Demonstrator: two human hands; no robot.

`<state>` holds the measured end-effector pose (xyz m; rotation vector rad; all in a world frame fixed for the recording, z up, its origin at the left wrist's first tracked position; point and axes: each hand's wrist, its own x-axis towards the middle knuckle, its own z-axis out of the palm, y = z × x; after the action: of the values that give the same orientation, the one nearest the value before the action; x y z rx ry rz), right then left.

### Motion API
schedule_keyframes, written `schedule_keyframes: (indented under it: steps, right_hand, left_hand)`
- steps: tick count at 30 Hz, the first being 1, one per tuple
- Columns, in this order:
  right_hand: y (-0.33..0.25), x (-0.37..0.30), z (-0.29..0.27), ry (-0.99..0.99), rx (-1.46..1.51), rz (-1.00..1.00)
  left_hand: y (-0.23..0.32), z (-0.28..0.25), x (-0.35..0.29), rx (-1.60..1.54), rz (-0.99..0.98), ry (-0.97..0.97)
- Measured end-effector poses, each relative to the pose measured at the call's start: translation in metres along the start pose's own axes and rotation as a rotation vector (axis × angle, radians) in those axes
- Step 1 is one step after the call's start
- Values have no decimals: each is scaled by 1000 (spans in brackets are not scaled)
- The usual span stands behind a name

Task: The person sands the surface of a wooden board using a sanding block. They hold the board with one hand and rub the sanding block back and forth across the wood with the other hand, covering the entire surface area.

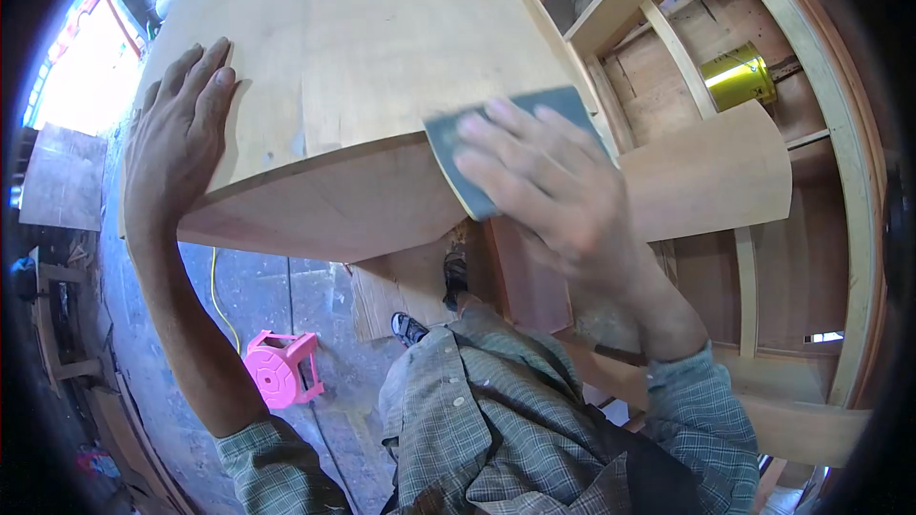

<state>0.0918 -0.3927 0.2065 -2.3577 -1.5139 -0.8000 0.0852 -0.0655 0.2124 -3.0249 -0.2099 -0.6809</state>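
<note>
Grey sandpaper sheet [445, 141] at the near edge of the plywood top panel [391, 38], toward its right side; long axis runs roughly left to right, right end angled a little away from the person; pale left short edge faces the left hand [178, 148]; near left corner sticks out past the panel edge; right hand [568, 205] lies palm down over the sheet, fingers slightly apart and bent, pointing forward and left; blurred, so cannot tell whether they grip the sheet or only press; left hand flat on the panel near its left edge, fingers nearly straight and close together, pointing away, holding nothing; pale front board [334, 195] drops below the panel edge; curved wooden board [716, 176] right of the right hand, in front of a wooden frame [844, 181] with a gold can [739, 76] inside; pink stool [277, 377] on floor, yellow cord [219, 300] beside it
</note>
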Motion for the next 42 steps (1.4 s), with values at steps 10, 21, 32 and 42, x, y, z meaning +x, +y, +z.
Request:
schedule_keyframes:
  steps: [10, 21, 32, 42]
  right_hand:
    - [57, -64, -51, 123, 398, 270]
    - [144, 87, 35, -344, 450, -82]
    - [164, 124, 80, -133, 470, -201]
    - [108, 75, 41, -75, 414, -400]
  left_hand:
    - [-4, 0, 5, -225, -81, 57]
    - [90, 27, 37, -42, -87, 116]
    - [98, 2, 37, -415, -368, 86]
    - [13, 11, -5, 73, -289, 70]
